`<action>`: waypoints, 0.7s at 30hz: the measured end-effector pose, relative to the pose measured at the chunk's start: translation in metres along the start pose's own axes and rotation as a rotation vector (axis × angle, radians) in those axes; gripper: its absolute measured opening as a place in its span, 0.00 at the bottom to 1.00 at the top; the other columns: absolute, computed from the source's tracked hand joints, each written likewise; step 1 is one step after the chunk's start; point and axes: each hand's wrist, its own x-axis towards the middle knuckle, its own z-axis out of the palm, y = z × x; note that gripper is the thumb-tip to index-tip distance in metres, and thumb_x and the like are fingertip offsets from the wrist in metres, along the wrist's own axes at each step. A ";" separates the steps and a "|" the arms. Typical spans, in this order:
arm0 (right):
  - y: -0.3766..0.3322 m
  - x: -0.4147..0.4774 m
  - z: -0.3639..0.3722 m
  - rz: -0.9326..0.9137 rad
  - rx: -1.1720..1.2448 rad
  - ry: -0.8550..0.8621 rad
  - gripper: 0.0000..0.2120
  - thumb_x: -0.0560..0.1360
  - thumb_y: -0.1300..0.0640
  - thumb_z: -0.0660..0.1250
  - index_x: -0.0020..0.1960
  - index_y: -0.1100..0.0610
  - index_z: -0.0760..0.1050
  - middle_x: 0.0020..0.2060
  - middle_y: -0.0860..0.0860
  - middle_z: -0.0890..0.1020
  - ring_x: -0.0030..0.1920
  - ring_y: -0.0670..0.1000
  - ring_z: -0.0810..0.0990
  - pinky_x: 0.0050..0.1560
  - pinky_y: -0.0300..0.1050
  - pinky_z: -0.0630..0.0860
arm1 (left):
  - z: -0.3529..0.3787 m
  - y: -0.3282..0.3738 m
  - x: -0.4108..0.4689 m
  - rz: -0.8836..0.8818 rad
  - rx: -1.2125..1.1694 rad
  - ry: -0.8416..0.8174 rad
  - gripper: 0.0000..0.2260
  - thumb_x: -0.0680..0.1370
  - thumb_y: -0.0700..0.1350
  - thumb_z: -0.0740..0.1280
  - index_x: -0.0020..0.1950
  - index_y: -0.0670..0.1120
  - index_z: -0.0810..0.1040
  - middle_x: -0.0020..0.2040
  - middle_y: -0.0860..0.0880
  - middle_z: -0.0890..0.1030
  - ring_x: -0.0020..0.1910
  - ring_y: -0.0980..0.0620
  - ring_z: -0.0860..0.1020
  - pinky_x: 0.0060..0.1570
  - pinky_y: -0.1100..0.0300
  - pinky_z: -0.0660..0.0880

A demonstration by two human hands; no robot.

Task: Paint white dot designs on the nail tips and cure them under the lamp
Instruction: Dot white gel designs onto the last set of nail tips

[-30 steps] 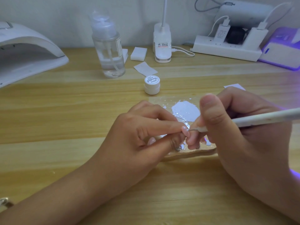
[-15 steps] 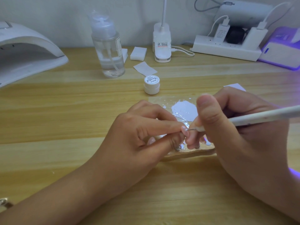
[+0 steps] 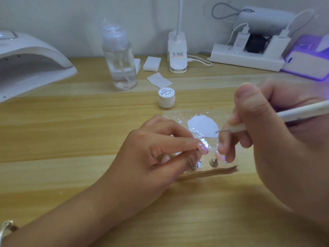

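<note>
now right hand (image 3: 267, 145) grips dotting pen (image 3: 295, 112) (tip over white paint (image 3: 203, 124)); left hand (image 3: 151, 157) pinches a nail tip (image 3: 203, 148)

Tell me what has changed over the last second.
The right hand drew the dotting tool away from the nail tip, toward the far side. Its metal point now sits at the edge of the white paint puddle. Nothing was let go. The left hand still pinches the nail tip, and the jar and bottle have not moved.
</note>
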 end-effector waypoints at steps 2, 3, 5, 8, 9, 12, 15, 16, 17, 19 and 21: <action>-0.004 0.006 -0.002 -0.003 -0.001 0.004 0.17 0.80 0.49 0.63 0.34 0.52 0.71 0.21 0.41 0.74 0.21 0.54 0.77 0.24 0.38 0.70 | 0.000 0.000 0.000 -0.001 -0.005 -0.008 0.05 0.75 0.46 0.71 0.47 0.53 0.87 0.43 0.58 0.83 0.49 0.50 0.78 0.48 0.64 0.71; -0.005 0.010 -0.004 0.002 0.008 -0.002 0.17 0.80 0.48 0.63 0.34 0.51 0.71 0.21 0.41 0.74 0.21 0.54 0.77 0.24 0.38 0.70 | 0.000 0.001 0.000 0.000 -0.008 -0.010 0.05 0.75 0.46 0.71 0.47 0.53 0.87 0.43 0.58 0.83 0.49 0.50 0.78 0.48 0.64 0.71; -0.003 0.018 -0.009 -0.001 -0.047 -0.001 0.18 0.79 0.44 0.64 0.34 0.53 0.72 0.22 0.43 0.74 0.23 0.52 0.78 0.25 0.36 0.70 | 0.000 0.001 0.000 0.003 -0.007 -0.008 0.05 0.75 0.46 0.71 0.47 0.53 0.86 0.43 0.57 0.83 0.49 0.50 0.78 0.48 0.64 0.71; 0.009 0.027 -0.017 0.064 -0.220 -0.018 0.22 0.78 0.38 0.63 0.37 0.54 0.78 0.25 0.48 0.79 0.26 0.44 0.79 0.29 0.31 0.70 | 0.000 0.000 0.000 0.009 0.017 0.002 0.06 0.76 0.47 0.70 0.48 0.53 0.87 0.43 0.57 0.83 0.49 0.50 0.78 0.47 0.64 0.72; 0.015 0.028 -0.019 0.121 -0.296 -0.034 0.23 0.77 0.35 0.61 0.37 0.53 0.80 0.27 0.47 0.81 0.28 0.43 0.79 0.31 0.33 0.72 | 0.000 0.000 0.000 0.010 0.019 0.005 0.06 0.76 0.47 0.70 0.48 0.52 0.87 0.43 0.57 0.83 0.49 0.51 0.78 0.47 0.64 0.72; 0.028 0.027 -0.024 0.251 -0.477 -0.092 0.25 0.74 0.30 0.61 0.39 0.50 0.81 0.30 0.45 0.82 0.29 0.44 0.80 0.32 0.44 0.77 | 0.000 -0.001 0.000 0.015 0.025 0.007 0.06 0.76 0.47 0.70 0.48 0.52 0.87 0.43 0.57 0.83 0.48 0.51 0.78 0.46 0.62 0.72; 0.031 0.026 -0.022 0.320 -0.485 -0.145 0.24 0.73 0.32 0.64 0.37 0.53 0.80 0.28 0.46 0.81 0.26 0.46 0.81 0.30 0.49 0.80 | 0.000 -0.001 0.000 0.016 0.020 0.011 0.06 0.76 0.47 0.70 0.48 0.53 0.87 0.43 0.57 0.83 0.49 0.49 0.78 0.45 0.61 0.73; 0.033 0.025 -0.021 0.304 -0.540 -0.167 0.24 0.73 0.33 0.64 0.37 0.53 0.80 0.28 0.47 0.81 0.26 0.45 0.81 0.31 0.50 0.81 | 0.000 -0.002 0.000 0.016 0.021 0.010 0.06 0.76 0.48 0.70 0.48 0.53 0.87 0.43 0.57 0.83 0.49 0.49 0.78 0.45 0.60 0.73; 0.035 0.025 -0.020 0.295 -0.582 -0.182 0.24 0.73 0.34 0.64 0.36 0.54 0.80 0.27 0.47 0.81 0.26 0.44 0.81 0.33 0.51 0.80 | 0.000 -0.002 0.000 0.016 0.023 0.010 0.06 0.76 0.48 0.70 0.48 0.53 0.87 0.43 0.57 0.83 0.49 0.49 0.78 0.45 0.60 0.73; 0.034 0.025 -0.020 0.276 -0.602 -0.165 0.23 0.74 0.36 0.64 0.36 0.54 0.80 0.27 0.47 0.80 0.27 0.44 0.80 0.36 0.51 0.79 | 0.000 -0.001 0.000 0.017 0.025 0.010 0.06 0.76 0.48 0.70 0.47 0.53 0.87 0.42 0.57 0.83 0.49 0.49 0.78 0.45 0.61 0.73; 0.027 0.026 -0.020 0.210 -0.512 -0.074 0.22 0.76 0.37 0.63 0.37 0.53 0.80 0.29 0.47 0.81 0.30 0.42 0.79 0.36 0.45 0.78 | 0.000 -0.001 0.000 0.008 0.017 0.011 0.06 0.76 0.48 0.70 0.47 0.52 0.87 0.42 0.57 0.82 0.49 0.50 0.78 0.45 0.63 0.73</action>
